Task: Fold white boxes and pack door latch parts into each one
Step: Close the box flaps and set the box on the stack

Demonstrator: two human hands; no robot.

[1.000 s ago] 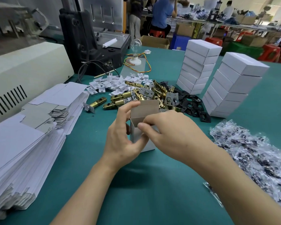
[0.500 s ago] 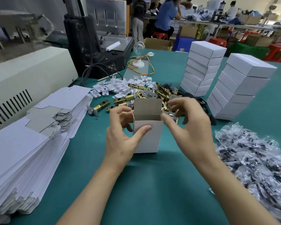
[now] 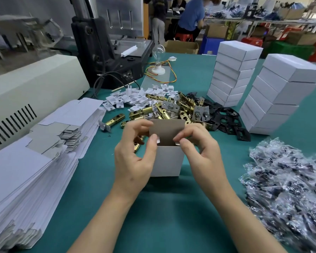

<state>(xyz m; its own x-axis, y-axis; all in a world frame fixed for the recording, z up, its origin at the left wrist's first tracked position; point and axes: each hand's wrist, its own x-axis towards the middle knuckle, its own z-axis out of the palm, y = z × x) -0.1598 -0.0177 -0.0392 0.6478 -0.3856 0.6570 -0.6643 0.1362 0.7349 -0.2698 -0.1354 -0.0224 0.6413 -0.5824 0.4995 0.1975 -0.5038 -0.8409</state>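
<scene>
A small white box [image 3: 167, 160] stands upright on the green table, its top open and its grey-lined lid flap raised at the back. My left hand [image 3: 135, 157] holds its left side and pinches the left side flap at the rim. My right hand [image 3: 199, 154] pinches the right side flap. Just behind the box lies a heap of brass door latches [image 3: 164, 110], with white plastic pieces [image 3: 133, 98] to the left of them and black plates [image 3: 228, 119] to the right.
A thick stack of flat white box blanks [image 3: 35, 161] fills the left. Two stacks of closed white boxes [image 3: 233, 73] [image 3: 277, 95] stand at the back right. Clear bags of small dark parts [image 3: 288, 187] lie right. A machine [image 3: 108, 52] and a bulb [image 3: 158, 59] stand behind.
The box was set upright on the table from being held low. My right hand came off its front and both hands now pinch the side flaps at the open top.
</scene>
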